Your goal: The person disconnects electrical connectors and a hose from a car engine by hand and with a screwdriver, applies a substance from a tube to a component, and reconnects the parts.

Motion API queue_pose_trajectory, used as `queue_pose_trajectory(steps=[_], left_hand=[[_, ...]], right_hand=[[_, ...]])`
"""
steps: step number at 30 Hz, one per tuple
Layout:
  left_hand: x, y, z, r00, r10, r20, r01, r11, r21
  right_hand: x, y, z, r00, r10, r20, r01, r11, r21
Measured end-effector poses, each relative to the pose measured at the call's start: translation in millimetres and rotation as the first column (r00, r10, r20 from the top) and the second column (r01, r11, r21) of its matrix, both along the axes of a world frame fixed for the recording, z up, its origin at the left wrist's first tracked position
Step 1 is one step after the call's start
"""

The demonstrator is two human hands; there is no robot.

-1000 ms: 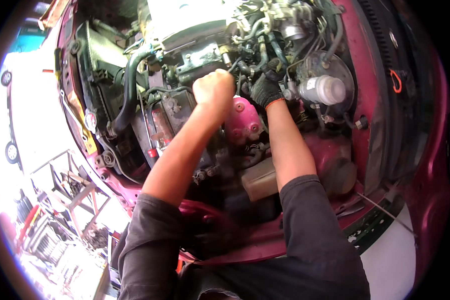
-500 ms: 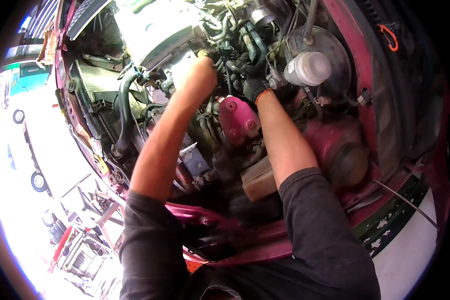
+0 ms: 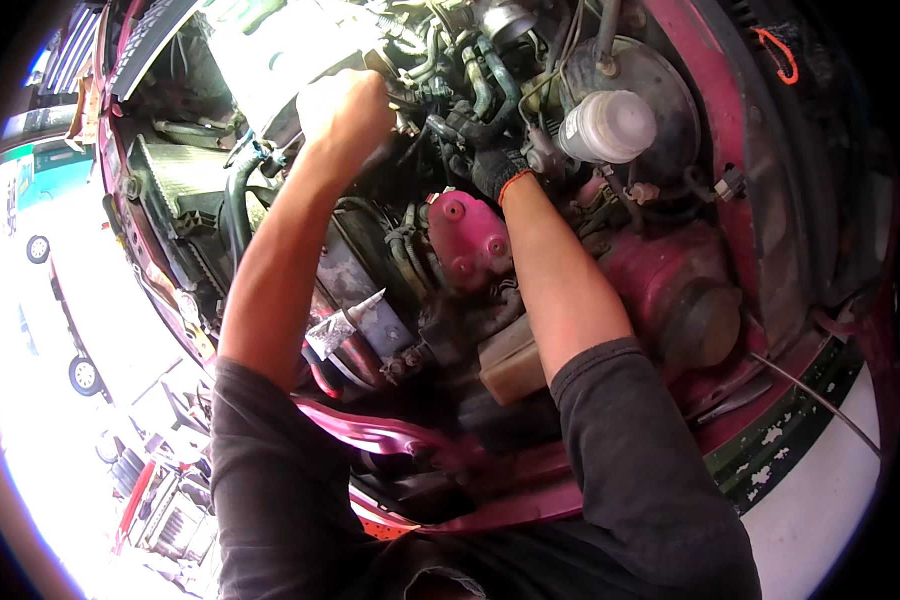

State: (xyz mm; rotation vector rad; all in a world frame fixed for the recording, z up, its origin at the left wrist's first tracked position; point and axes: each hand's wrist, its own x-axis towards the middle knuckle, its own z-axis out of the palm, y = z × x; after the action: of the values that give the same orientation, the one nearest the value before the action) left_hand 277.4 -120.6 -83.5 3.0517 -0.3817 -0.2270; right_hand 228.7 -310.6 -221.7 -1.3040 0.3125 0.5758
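Note:
My bare left hand [image 3: 345, 115] is closed like a fist at the edge of the brightly lit engine top [image 3: 290, 50]. Glare and the hand itself hide whatever its fingers hold. Deeper among the dark hoses [image 3: 505, 90] is my right hand [image 3: 497, 168], in a black knitted glove with an orange cuff; engine parts hide its fingers. Just left of that wrist sits a pink-red bracket [image 3: 465, 240] with round bolt holes. To its right stands a white translucent reservoir [image 3: 610, 127] with a pale cap.
A radiator [image 3: 185, 180] and a thick black hose [image 3: 238, 205] lie left of the engine. Below my right forearm are a tan box-shaped part [image 3: 513, 362] and a round dark cap [image 3: 702, 328]. A thin metal rod [image 3: 820, 400] crosses the right fender. The red front body edge [image 3: 400, 435] runs beneath my arms.
My left hand has shifted left and slightly farther away along the engine top, still closed. My right hand stays among the hoses, and the whole view has shifted a little.

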Motion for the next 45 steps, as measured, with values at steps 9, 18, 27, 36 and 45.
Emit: queue_pose_trajectory(steps=[9, 18, 27, 36, 45], left_hand=[[11, 43, -62, 0.988, 0.036, 0.149, -0.013, 0.988, -0.154], [-23, 25, -4, 0.986, 0.108, 0.125, -0.100, 0.993, -0.067], [-101, -16, 5, 0.881, 0.216, -0.420, -0.367, 0.873, -0.321], [-75, -62, -114, 0.200, 0.471, -0.859, -0.765, -0.472, -0.437], [-57, -34, -92, 0.113, 0.121, -0.986, -0.887, -0.434, -0.155]], right_hand=[[2, 3, 29, 0.994, 0.102, -0.037, -0.106, 0.988, -0.111], [4, 6, 50, 0.984, 0.159, -0.084, -0.173, 0.963, -0.208], [10, -1, 19, 0.976, 0.207, -0.075, -0.214, 0.970, -0.114], [13, 3, 15, 0.976, 0.185, -0.116, -0.178, 0.982, 0.066], [7, 7, 17, 0.977, 0.150, -0.151, -0.174, 0.973, -0.154]])
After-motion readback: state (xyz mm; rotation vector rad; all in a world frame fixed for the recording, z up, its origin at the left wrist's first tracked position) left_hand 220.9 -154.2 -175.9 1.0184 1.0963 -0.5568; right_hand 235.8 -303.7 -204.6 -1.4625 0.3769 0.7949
